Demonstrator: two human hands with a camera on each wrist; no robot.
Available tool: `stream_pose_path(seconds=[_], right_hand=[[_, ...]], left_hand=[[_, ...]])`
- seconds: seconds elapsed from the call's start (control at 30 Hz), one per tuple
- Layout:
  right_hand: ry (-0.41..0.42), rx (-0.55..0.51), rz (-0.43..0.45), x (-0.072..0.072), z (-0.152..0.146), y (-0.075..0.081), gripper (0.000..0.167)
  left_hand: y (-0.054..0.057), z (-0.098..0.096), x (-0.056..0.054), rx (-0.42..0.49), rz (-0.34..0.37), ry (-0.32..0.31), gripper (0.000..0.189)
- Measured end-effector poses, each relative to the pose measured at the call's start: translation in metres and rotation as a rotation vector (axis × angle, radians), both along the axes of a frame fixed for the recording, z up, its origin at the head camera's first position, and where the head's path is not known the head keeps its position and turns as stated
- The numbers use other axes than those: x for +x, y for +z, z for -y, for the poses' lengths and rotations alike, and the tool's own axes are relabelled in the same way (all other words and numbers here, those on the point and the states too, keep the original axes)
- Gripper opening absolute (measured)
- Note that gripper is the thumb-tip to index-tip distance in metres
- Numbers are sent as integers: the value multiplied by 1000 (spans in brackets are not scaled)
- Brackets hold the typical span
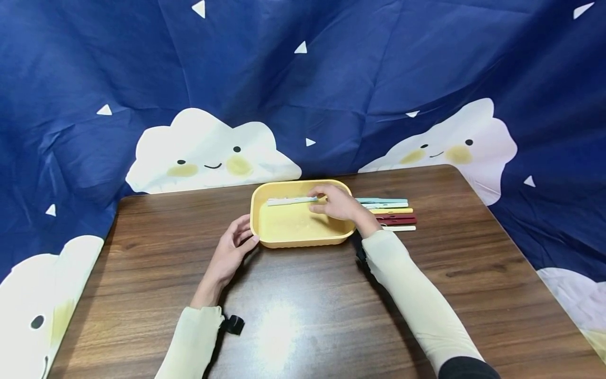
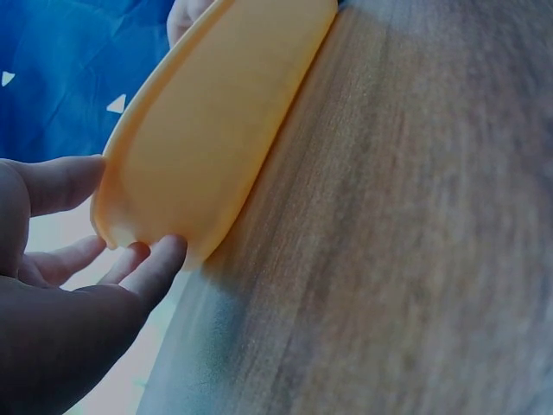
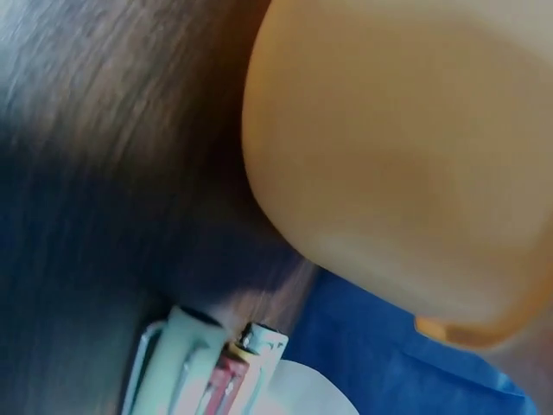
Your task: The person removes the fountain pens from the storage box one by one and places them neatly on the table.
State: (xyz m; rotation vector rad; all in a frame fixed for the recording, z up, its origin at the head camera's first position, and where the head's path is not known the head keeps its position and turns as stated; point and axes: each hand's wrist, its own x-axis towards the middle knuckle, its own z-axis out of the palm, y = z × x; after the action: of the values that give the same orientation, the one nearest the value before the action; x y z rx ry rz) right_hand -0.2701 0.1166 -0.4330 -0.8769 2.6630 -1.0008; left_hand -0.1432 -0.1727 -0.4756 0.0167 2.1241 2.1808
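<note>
A yellow plastic tray (image 1: 303, 243) stands on the wooden table with a pale, slim pen-like stick (image 1: 291, 201) lying inside near its back wall. My left hand (image 1: 232, 248) rests at the tray's left end; in the left wrist view its thumb and fingertips (image 2: 162, 264) touch the tray's wall (image 2: 203, 112). Over the tray's right half, my right hand (image 1: 335, 202) reaches in with loosely bent fingers. Its thumb and index finger are spread apart, close to the pale stick's right end. The right wrist view shows mainly the tray's outer wall (image 3: 389, 156).
Right of the tray, several pen-like sticks with clips lie side by side: teal (image 1: 385, 200), yellow (image 1: 390, 211), dark red (image 1: 395, 221) and white (image 1: 400, 228) among them. A blue curtain (image 1: 331, 79) with clouds hangs behind the table (image 1: 156, 252).
</note>
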Motion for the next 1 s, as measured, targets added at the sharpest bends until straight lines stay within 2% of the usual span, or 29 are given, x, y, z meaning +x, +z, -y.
stream_pose_path(seconds=[0.33,0.5,0.77,1.0], right_hand=[[-30,50,3,-6,12,-4,37],[-36,45,7,-8,17,-10,35],[-74,110,-8,-8,23,-18,36],[-100,115,-4,-8,20,-21,30]], left_hand=[[1,2,2,-9,3,1,60],[1,2,1,-12,1,5,60],[2,3,1,-19,6,6,60],[1,3,0,-13,1,-4,60]])
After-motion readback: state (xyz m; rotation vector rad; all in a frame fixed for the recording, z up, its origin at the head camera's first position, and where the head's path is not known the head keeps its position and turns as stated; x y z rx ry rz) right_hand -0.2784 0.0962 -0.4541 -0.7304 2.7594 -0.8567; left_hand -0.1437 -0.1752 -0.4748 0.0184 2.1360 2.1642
